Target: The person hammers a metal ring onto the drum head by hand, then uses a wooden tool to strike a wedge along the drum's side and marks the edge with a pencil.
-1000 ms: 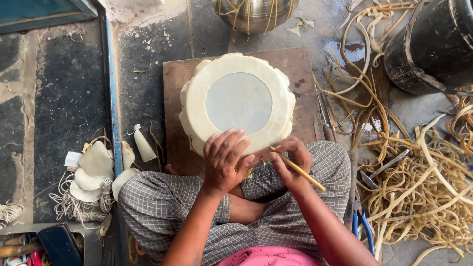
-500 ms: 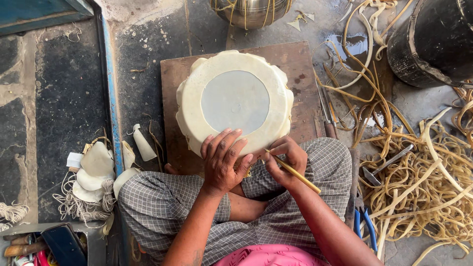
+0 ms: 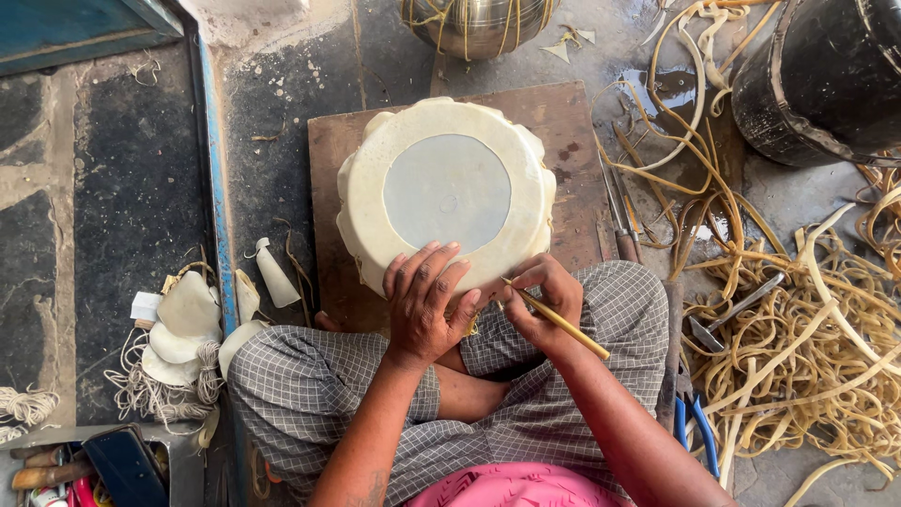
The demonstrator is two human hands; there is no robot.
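A round drum (image 3: 446,192) with a cream hide skin and a grey centre stands on a brown wooden board (image 3: 572,127) in front of my crossed legs. My left hand (image 3: 427,305) lies flat on the drum's near rim, fingers spread. My right hand (image 3: 542,299) grips a thin yellow stick (image 3: 560,321) like a pen, its tip at the near edge of the skin.
A heap of pale hide strips (image 3: 798,347) lies at right, with metal tools (image 3: 621,221) and blue-handled pliers (image 3: 696,427). A black tub (image 3: 826,84) stands at the back right, a metal pot (image 3: 479,23) at the back. Hide scraps and string (image 3: 183,343) lie at left.
The view has shifted slightly. My right hand with the stick has moved a little along the drum's near edge; my left hand stays on the rim.
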